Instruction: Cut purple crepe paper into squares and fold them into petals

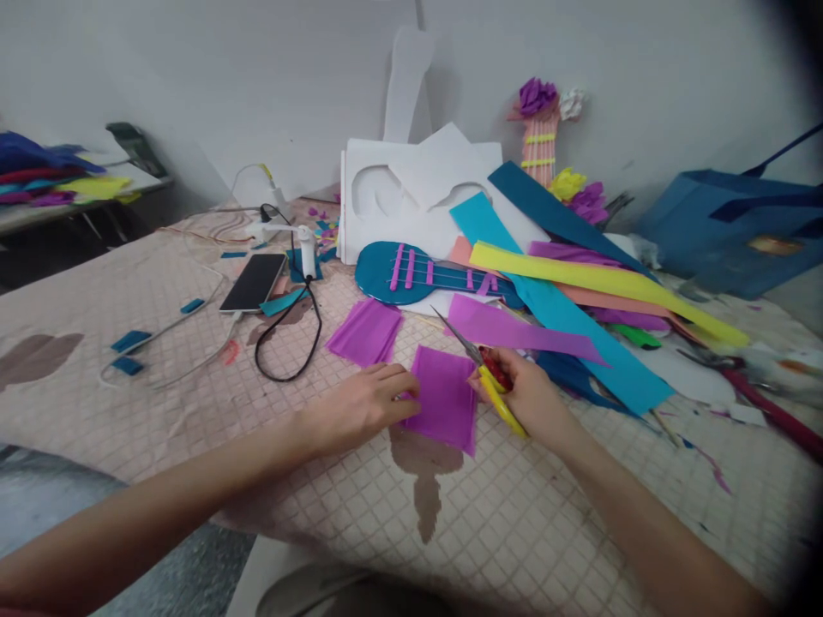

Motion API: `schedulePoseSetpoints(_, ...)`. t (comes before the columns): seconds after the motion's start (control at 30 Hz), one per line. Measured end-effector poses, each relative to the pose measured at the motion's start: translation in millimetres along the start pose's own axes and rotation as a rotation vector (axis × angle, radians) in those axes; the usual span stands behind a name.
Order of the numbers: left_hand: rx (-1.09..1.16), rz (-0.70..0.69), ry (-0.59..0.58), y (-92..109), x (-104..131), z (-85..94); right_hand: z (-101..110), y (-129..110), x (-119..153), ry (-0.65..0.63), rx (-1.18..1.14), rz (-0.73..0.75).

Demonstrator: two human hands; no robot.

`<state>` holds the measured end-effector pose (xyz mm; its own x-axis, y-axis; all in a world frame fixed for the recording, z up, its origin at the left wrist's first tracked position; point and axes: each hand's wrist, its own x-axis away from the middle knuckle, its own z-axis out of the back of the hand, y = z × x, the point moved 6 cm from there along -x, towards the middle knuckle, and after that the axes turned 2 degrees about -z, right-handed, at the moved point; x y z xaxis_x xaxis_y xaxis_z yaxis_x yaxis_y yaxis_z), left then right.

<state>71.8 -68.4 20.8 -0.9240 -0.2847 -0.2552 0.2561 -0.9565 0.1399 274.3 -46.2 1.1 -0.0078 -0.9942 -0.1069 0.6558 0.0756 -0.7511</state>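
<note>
Purple sheet (pixel 443 398) lay on surface (pixel 340 514); left hand (pixel 363 407) at its left edge, grip narrow, pinch unclear; right hand (pixel 531 394) held scissors (pixel 498 401). Judged light, soft, tearable; edges suited holding.

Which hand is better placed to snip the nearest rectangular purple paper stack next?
Probably your right hand, holding yellow-handled metal scissors beside the stack; your left hand, at its left edge, shows no tool.
</note>
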Motion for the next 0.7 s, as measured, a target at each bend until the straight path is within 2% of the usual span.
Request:
schedulePoseSetpoints(0.13, -0.039, -0.053, -0.001, -1.3, -0.8, -0.7, -1.7, 5.5, -1.4, -0.007, -0.006, 0.008)
schedulePoseSetpoints(0.3, -0.028, -0.045, 0.008, -6.0, 1.9, -0.1, -3.5, 7.8, -1.5, -0.011, -0.009, -0.004)
schedulePoseSetpoints(0.7, 0.072, -0.020, -0.061, -14.5, 6.1, -6.5, -4.0, 12.3, -3.1, -0.025, -0.011, -0.005)
